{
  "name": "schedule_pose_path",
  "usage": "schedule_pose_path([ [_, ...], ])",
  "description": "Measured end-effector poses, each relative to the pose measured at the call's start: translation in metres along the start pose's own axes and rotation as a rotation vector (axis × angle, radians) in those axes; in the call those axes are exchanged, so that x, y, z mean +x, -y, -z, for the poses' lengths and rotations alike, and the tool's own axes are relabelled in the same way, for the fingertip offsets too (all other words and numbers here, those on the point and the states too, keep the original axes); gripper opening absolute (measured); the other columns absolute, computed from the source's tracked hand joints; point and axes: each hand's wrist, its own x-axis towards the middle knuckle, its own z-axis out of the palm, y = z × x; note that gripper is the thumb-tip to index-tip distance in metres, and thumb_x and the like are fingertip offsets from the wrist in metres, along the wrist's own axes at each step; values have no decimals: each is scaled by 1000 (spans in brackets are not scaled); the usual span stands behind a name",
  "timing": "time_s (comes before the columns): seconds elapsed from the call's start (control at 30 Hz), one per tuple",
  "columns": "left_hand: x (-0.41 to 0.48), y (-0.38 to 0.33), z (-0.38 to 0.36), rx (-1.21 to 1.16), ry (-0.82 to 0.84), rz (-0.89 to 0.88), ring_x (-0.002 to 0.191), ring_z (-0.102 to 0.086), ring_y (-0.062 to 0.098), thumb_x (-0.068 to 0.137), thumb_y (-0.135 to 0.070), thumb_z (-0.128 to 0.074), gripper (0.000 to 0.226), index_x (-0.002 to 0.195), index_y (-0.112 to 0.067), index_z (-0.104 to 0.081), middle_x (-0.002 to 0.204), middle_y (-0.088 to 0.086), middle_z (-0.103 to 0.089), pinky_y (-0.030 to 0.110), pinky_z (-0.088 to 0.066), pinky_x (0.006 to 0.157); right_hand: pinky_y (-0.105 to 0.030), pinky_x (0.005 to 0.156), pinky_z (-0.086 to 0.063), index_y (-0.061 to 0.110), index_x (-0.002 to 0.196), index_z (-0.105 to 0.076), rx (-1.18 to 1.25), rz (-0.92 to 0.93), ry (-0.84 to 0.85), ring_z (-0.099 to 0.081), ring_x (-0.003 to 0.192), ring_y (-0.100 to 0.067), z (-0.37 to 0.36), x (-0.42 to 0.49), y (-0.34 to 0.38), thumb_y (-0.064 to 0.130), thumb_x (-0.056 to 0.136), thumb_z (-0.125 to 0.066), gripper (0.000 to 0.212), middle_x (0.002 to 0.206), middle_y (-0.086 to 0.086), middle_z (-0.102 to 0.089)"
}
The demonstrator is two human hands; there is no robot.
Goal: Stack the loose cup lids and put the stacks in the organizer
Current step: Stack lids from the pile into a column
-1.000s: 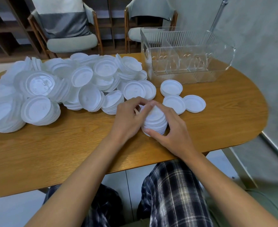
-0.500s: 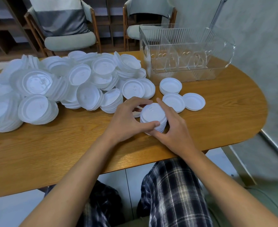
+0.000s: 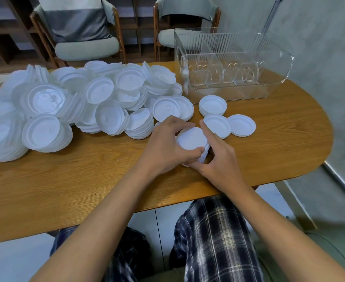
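The left hand and right hand both curl round a short stack of lids, which stands on the wooden surface in front of the clear organizer. Being thin plastic, the lids are probably light, slick and easily squashed, so the stack is best gripped evenly by its sides. A loose heap lies left of the organizer, and chairs stand behind it.
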Motion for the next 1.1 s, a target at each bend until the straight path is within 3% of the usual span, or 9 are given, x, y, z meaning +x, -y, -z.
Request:
schedule_pose_path([
  [0.17, 1, 1, -1, 14, 46, 21, 115, -56, 3, 72, -44, -92, 69, 135, -27, -69, 122, -14, -58, 33, -50, 102, -10, 107, -39, 7, 158, -42, -18, 7, -5, -53, 134, -5, 0, -1, -1, 48, 75, -89, 104, 146, -3, -61],
  [0.3, -7, 11, 0, -42, 44, -6, 118, -56, 0, 74, -51, -91, 76, 141, -28, -64, 121, -15, -60, 32, -49, 106, -8, 106, -36, 8, 159, -41, -35, 27, -4, -49, 133, 3, 0, -1, 2, 46, 79, -87, 100, 143, 3, -59],
  [0.43, -13, 16, 3, -94, 11, -17, 122, -60, -3, 77, -49, -88, 81, 149, -29, -55, 126, -18, -68, 19, -46, 106, -16, 107, -42, 13, 159, -40, -54, 53, 7, -52, 132, -2, -2, -1, 3, 50, 83, -83, 95, 140, 2, -60],
  [0.53, -22, 34, 9, 29, -130, -61, 115, -65, 3, 93, -44, -74, 51, 139, -23, -64, 121, -11, -72, 22, -50, 100, -19, 110, -42, 18, 160, -39, -64, 23, -12, -52, 134, -5, -1, -1, 2, 51, 85, -83, 93, 141, 4, -58],
  [0.63, -27, 52, 8, 296, -203, -166, 113, -66, 19, 96, -19, -75, 33, 128, -12, -70, 120, 2, -74, 36, -54, 96, -17, 112, -39, 18, 160, -39, -83, 13, -24, -49, 136, -5, -2, -1, 1, 50, 85, -84, 94, 143, 4, -56],
  [0.77, -25, 59, 4, 393, -152, -195, 106, -68, 23, 95, -15, -75, 25, 120, -11, -75, 110, 2, -75, 45, -57, 86, -11, 113, -33, 14, 159, -41, -88, 23, -28, -45, 140, -4, 0, -1, 3, 50, 84, -84, 94, 148, 3, -52],
  [0.93, -27, 59, 3, 380, -182, -222, 99, -68, 23, 97, -12, -71, 24, 121, -11, -77, 108, 4, -70, 43, -58, 78, -8, 111, -32, 14, 158, -42, -97, 29, -29, -46, 137, -2, -1, -1, 3, 47, 85, -85, 91, 145, 2, -53],
  [1.1, -29, 58, 9, 326, -204, -223, 93, -63, 19, 94, -12, -76, 27, 121, -11, -75, 103, 3, -60, 39, -57, 79, -13, 112, -36, 17, 158, -43, -89, 54, -35, -48, 137, -4, 0, -1, 3, 43, 86, -85, 87, 144, 3, -54],
])
